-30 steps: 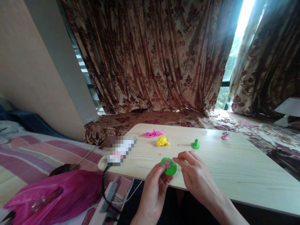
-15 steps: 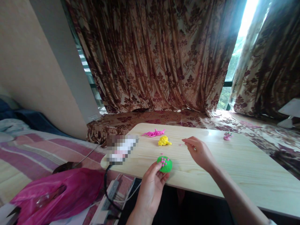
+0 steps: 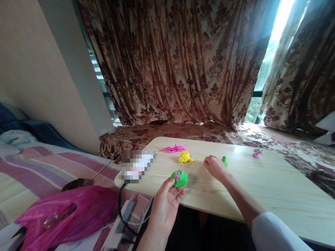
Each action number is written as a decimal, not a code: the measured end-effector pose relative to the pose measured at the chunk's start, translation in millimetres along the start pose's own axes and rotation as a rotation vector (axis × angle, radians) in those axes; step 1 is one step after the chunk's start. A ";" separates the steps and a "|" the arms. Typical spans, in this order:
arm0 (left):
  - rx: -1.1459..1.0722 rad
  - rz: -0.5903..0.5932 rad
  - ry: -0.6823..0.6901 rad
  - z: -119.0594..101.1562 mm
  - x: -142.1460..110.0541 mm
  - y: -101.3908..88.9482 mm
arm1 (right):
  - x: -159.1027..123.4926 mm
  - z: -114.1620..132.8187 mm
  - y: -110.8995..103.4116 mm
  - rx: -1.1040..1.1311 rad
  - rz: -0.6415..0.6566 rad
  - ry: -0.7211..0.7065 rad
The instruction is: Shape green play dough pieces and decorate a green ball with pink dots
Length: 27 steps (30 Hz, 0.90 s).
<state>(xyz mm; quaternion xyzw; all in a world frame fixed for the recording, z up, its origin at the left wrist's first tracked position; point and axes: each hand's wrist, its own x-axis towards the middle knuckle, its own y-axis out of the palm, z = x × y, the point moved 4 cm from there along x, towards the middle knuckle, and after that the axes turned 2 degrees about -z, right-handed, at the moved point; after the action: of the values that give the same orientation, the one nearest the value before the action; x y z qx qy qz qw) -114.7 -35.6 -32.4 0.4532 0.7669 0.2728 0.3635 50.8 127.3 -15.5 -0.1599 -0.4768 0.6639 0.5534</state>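
Observation:
My left hand (image 3: 166, 202) holds a green clay ball dotted with pink bits (image 3: 179, 177) at the near edge of the light wooden table (image 3: 261, 184). My right hand (image 3: 215, 166) rests on the table farther out, fingers curled down onto the surface beside a small green clay cone (image 3: 224, 161); what its fingertips pinch is hidden. A yellow clay lump (image 3: 185, 158) and a pink stringy clay piece (image 3: 174, 148) lie beyond the ball. Another small pink clay piece (image 3: 257, 153) sits at the far right of the table.
A blurred-out object (image 3: 138, 165) with a black cable lies on the table's left corner. A magenta plastic bag (image 3: 65, 216) lies on the striped bed at left. Patterned curtains (image 3: 170, 62) and a cushioned window seat stand behind the table.
My right hand left the green ball, reached out over the table, then lowered onto the surface beside the green cone. My left hand kept the ball and shifted slightly left.

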 end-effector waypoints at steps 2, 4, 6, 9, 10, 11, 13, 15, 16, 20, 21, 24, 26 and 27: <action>0.004 0.014 0.000 3.5 -0.6 1.2 | -17.9 9.7 -5.2 0.081 -0.025 -0.020; 0.015 0.025 0.003 7.7 -0.9 2.3 | -40.6 22.9 -10.1 0.178 -0.048 -0.049; 0.030 0.031 0.009 12.0 -1.5 4.0 | -62.9 37.7 -16.7 0.329 -0.100 -0.079; 0.052 0.048 0.011 17.1 -3.5 9.1 | -85.9 58.6 -28.6 0.571 -0.212 -0.134; 0.058 0.057 0.010 18.3 -4.5 11.2 | -90.0 64.7 -32.0 0.603 -0.242 -0.156; 0.063 0.063 0.007 19.3 -5.4 13.0 | -92.4 70.4 -34.4 0.603 -0.260 -0.178; 0.066 0.072 0.002 20.7 -7.2 16.0 | -94.3 79.7 -36.8 0.580 -0.279 -0.228; 0.063 0.079 -0.006 21.7 -8.3 17.8 | -94.3 85.8 -36.5 0.551 -0.280 -0.273; 0.061 0.082 -0.011 22.1 -8.8 18.2 | -94.3 87.6 -35.8 0.535 -0.282 -0.291; 0.047 0.090 -0.014 22.2 -9.8 18.5 | -95.7 89.4 -32.6 0.460 -0.307 -0.327; 0.042 0.088 -0.013 22.0 -10.2 18.4 | -96.3 89.3 -31.9 0.440 -0.311 -0.334; 0.024 0.080 -0.017 21.5 -11.6 18.7 | -97.5 88.8 -30.5 0.394 -0.319 -0.348; 0.011 0.079 -0.022 21.6 -12.8 19.6 | -98.3 88.5 -29.7 0.376 -0.323 -0.352; 0.006 0.080 -0.027 21.9 -13.2 19.9 | -99.0 88.5 -29.5 0.367 -0.326 -0.355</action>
<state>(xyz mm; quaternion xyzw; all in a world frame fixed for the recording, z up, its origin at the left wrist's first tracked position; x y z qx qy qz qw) -82.9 -36.7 -26.2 0.4882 0.7439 0.2787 0.3614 35.8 -3.0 20.9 0.1397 -0.4575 0.6591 0.5804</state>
